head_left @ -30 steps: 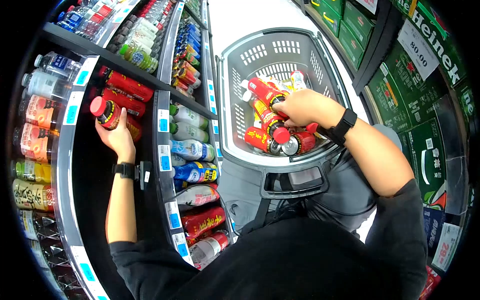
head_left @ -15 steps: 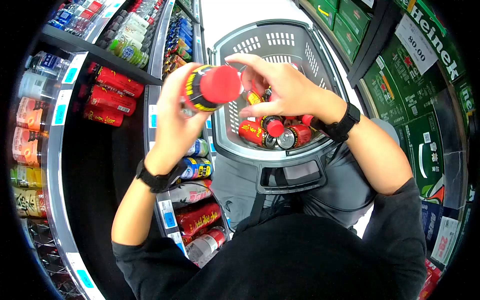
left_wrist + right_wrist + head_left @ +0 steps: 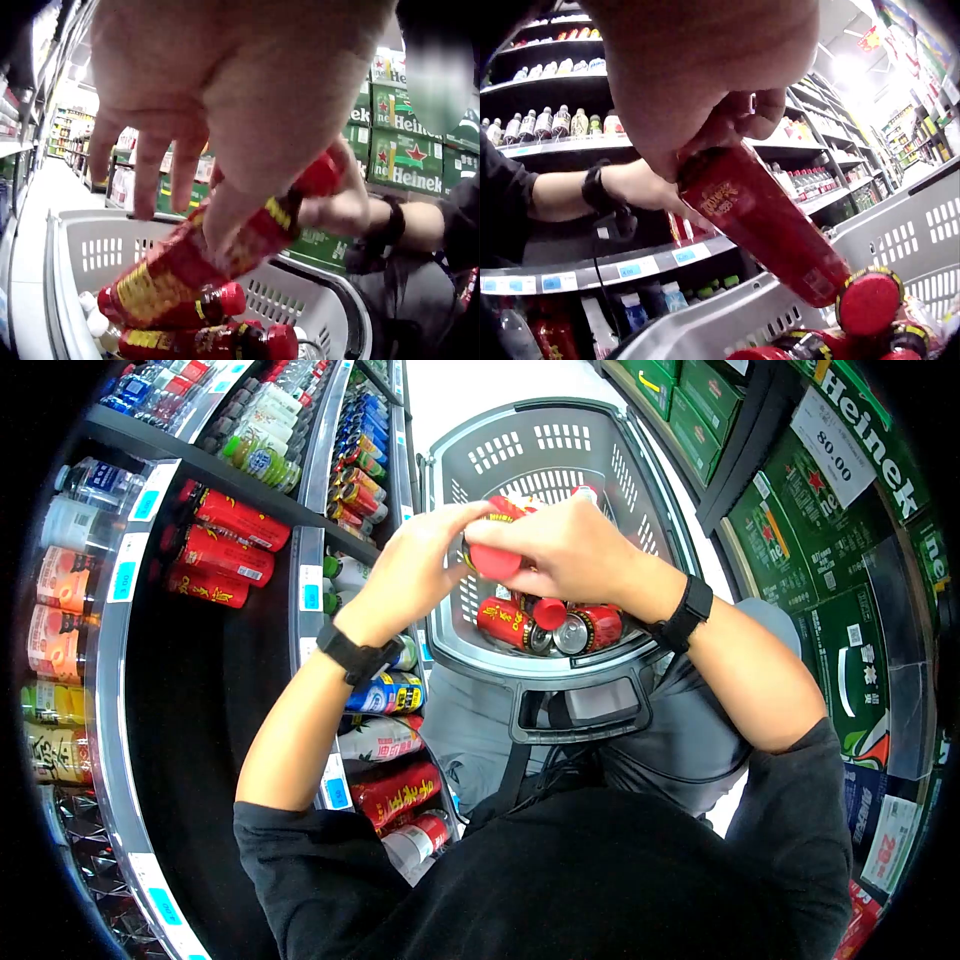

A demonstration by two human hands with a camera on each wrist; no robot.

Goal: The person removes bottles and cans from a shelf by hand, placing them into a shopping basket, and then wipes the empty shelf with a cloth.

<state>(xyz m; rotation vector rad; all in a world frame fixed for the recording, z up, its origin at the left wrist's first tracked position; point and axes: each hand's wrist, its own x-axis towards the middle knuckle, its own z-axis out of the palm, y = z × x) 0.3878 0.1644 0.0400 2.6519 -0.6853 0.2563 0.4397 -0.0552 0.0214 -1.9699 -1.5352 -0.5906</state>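
Sleeves (image 3: 790,805), black and short, cover the tops of both arms, and gray pants (image 3: 690,735) show just behind the basket. Each wrist wears a black band (image 3: 692,610). The right hand (image 3: 578,555) holds a red bottle (image 3: 757,217) by its top, close to the red cap (image 3: 495,563), with its fingers curled and pinching that end. The left hand (image 3: 410,575) is on the other side, right by the same bottle. Its fingers (image 3: 154,165) are straight and spread a bit, and its thumb lies across the front of the bottle. I cannot tell if the thumb presses on it. The bottle is over the gray basket (image 3: 540,473). It leans, with its cap up high and its bottom down low.

Under it, more red bottles (image 3: 199,341) lie in a pile in the basket. Something red there shows a round silver end (image 3: 572,636).

On the left is a black shelf (image 3: 190,760). It holds a few bright red drinks (image 3: 228,555), and drinks with orange labels (image 3: 60,635) are past them. On the right are big green boxes (image 3: 800,560) that say Heineken, and a white card (image 3: 833,445) that says 80.00. Farthest off is the white floor (image 3: 520,378).
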